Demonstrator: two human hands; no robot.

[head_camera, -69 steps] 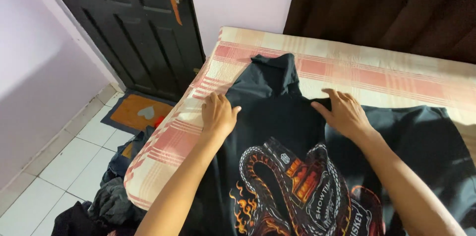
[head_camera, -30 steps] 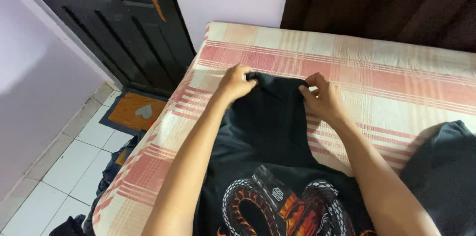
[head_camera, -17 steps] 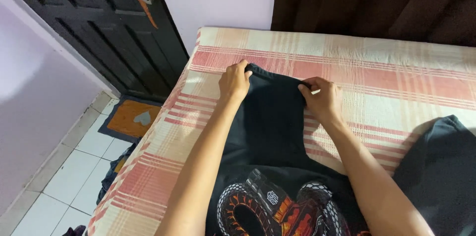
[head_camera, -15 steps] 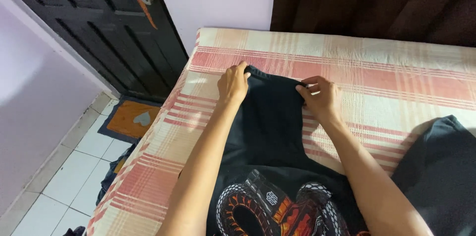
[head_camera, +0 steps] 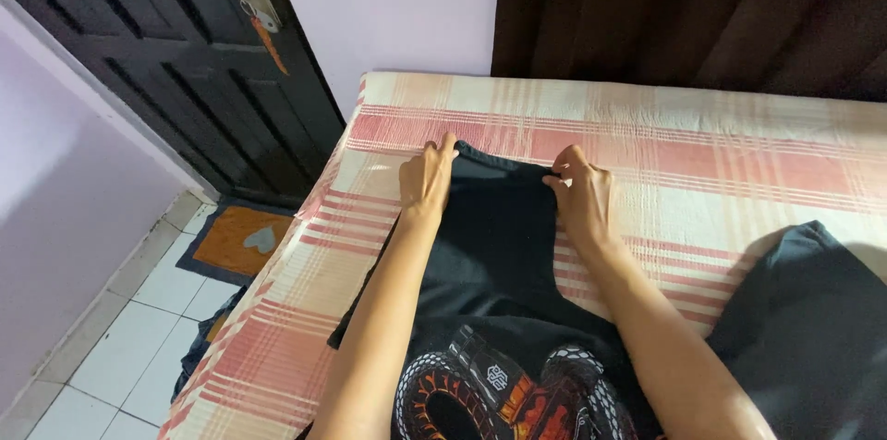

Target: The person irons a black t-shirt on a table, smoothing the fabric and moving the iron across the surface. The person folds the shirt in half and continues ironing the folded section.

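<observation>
A black t-shirt (head_camera: 494, 255) with a red, orange and white snake print lies on a bed covered by a pink and cream plaid sheet (head_camera: 702, 153). One sleeve of it stretches away from me toward the wall. My left hand (head_camera: 427, 177) pinches the left corner of the sleeve's end. My right hand (head_camera: 580, 195) grips the right corner, fingers closed on the hem. Both forearms lie over the shirt's body. Another dark part of the garment (head_camera: 813, 329) rests at the right.
A dark panelled door (head_camera: 176, 61) stands at the left beyond the bed, with a small orange mat (head_camera: 236, 241) on the white tiled floor. Dark brown curtains (head_camera: 702, 15) hang behind the bed. Dark clothes lie on the floor (head_camera: 199, 357) beside the bed.
Both hands have moved from pressing on the shirt's chest up to the sleeve end and taken hold of its corners. In the last half second they barely move.
</observation>
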